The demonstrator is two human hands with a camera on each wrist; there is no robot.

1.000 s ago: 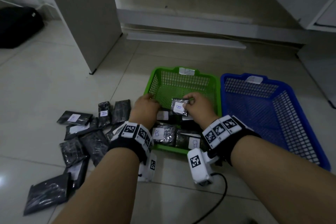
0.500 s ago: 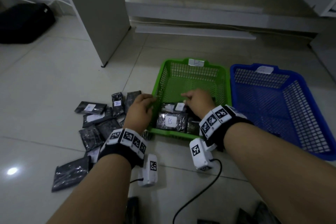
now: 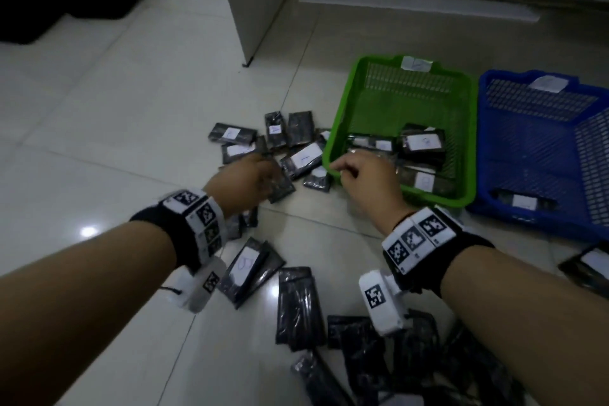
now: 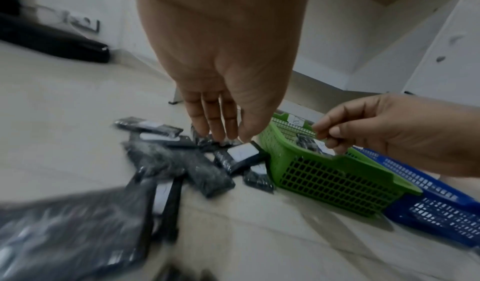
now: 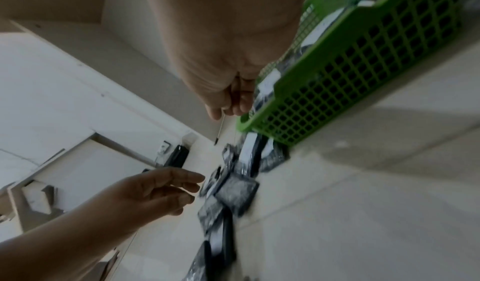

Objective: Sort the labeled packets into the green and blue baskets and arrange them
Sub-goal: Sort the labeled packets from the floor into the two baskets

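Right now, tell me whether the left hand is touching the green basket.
Apart. In the head view a labelled packet lies between the left hand and the green basket, at its left rim, leaving a plain gap.

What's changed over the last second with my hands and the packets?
The right hand let go of its packet among the dark labelled plastic packets in the green mesh plastic basket and drew back to its near left corner, empty. The left hand left the rim and swung left, fingers straight, over the loose packets on the floor. Both baskets, including the blue mesh plastic basket, stayed put.
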